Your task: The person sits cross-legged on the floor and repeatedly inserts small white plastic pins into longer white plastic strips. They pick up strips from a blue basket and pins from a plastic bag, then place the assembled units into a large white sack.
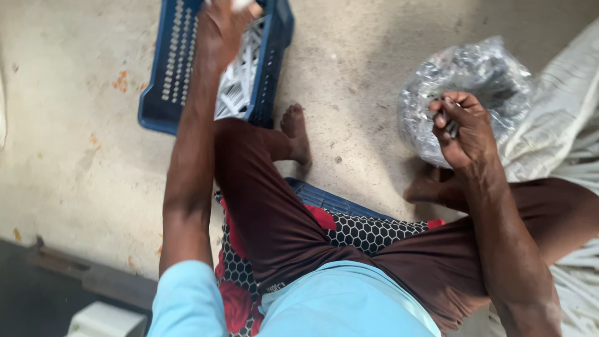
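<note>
My left hand [218,31] reaches forward over a blue plastic crate [159,93] that holds several small white parts [240,84]; a small white piece shows at its fingertips at the top edge. My right hand [465,128] is closed on a few small dark metal pieces [450,125], in front of a clear plastic bag [468,75] full of dark parts. I sit on a patterned cushion [368,231] laid over a second blue crate [324,198], legs spread on the concrete floor.
A white woven sack [555,118] lies on the right behind the bag. My bare feet [296,131] rest on the floor between crate and bag. A dark ledge [87,274] and a white box [106,321] sit at lower left.
</note>
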